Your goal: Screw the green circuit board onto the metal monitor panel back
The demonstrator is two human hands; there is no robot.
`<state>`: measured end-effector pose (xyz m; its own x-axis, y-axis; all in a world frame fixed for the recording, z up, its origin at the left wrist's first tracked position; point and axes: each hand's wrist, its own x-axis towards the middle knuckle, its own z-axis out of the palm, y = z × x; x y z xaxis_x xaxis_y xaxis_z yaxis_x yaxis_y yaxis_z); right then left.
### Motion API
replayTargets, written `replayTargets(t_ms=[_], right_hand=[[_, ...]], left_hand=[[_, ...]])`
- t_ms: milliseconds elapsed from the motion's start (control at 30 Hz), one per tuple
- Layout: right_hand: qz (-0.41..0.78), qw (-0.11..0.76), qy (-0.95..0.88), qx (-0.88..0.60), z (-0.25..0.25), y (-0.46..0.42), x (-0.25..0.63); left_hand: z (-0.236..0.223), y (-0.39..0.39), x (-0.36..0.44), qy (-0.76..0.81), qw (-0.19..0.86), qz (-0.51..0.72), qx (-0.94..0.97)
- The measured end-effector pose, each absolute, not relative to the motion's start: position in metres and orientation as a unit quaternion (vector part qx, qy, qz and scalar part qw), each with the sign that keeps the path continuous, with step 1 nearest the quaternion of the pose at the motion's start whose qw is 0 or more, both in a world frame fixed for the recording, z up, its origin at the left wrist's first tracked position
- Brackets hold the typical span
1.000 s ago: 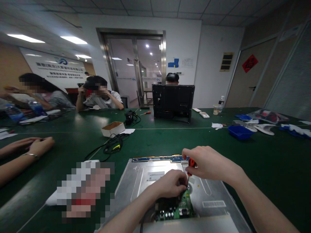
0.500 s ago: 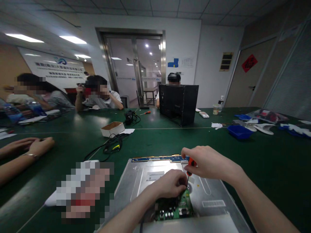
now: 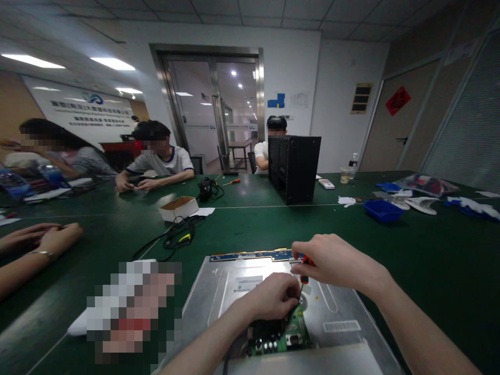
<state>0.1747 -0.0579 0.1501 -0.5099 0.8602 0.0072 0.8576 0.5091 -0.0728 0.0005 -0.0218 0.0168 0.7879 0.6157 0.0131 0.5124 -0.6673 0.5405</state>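
Note:
A silver metal display panel point(image 3: 339, 304) lies on the table in front of me, with a green circuit board point(image 3: 299, 328) on its near part. My right hand point(image 3: 332, 260) is closed round the red and black handle of a screwdriver point(image 3: 304, 279), which stands nearly upright. Its tip meets the far corner of the board. Close beside that tip, my left hand point(image 3: 275, 294) has its fingers curled together at the board's edge; whatever they pinch is hidden. Along the panel's far edge runs a narrow blue circuit strip point(image 3: 250, 255).
On the green table point(image 3: 234, 229) are an open box point(image 3: 178, 209), black cables point(image 3: 179, 234) and a blue tray point(image 3: 383, 211). A co-worker sits behind a black computer case point(image 3: 295, 169). Another person's hands point(image 3: 58, 239) rest at left.
My hands stay nearly still at the board's corner while the screwdriver shifts slightly. Across the table, the black case has been turned and moved right. A seated person has lowered their hands to the table.

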Motion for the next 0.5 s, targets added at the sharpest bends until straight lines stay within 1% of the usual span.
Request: replayTargets(t_ms=[200,500], right_hand=[[0.035,0.029,-0.878,-0.477,0.1492,-0.0585,0.1765],[0.025,0.022,-0.869,-0.495,0.1496,-0.057,0.1769]], left_hand=[[0.0201,-0.025,0.0025,0.305,0.189,0.091,0.929],[0.0243,-0.0282,0.003,0.307,0.135,0.062,0.94]])
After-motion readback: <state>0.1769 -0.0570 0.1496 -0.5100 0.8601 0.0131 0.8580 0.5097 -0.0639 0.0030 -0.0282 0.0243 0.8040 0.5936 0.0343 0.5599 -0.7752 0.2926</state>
